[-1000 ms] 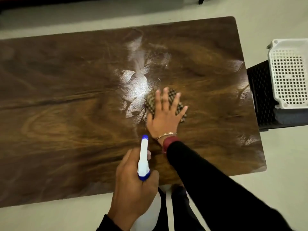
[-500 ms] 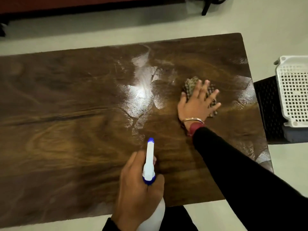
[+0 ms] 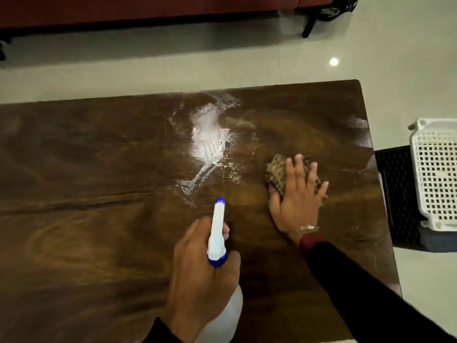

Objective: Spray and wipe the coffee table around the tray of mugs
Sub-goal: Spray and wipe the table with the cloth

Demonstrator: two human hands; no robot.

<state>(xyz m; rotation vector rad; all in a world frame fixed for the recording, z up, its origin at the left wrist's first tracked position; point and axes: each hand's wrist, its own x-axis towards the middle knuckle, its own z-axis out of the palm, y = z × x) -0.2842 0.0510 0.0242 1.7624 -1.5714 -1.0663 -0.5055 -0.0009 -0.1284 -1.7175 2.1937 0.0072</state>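
The dark wooden coffee table [image 3: 99,231] fills most of the head view, with a wet shiny patch [image 3: 206,142] near its far middle. My left hand [image 3: 200,280] grips a white spray bottle [image 3: 217,233] with a blue nozzle pointing away from me, held over the table's near side. My right hand [image 3: 296,201] lies flat with fingers spread on a brown checked cloth [image 3: 278,173], pressing it onto the table's right part. No tray or mugs are in view.
A white perforated plastic basket [image 3: 435,174] sits on a dark stool [image 3: 395,194] just beyond the table's right edge. A dark red sofa [image 3: 148,8] runs along the far side, across a strip of pale tiled floor [image 3: 173,65].
My right hand slid the cloth from the table's middle toward the right, then slightly back toward me. The left hand kept the bottle in about the same place. The camera tilted up.
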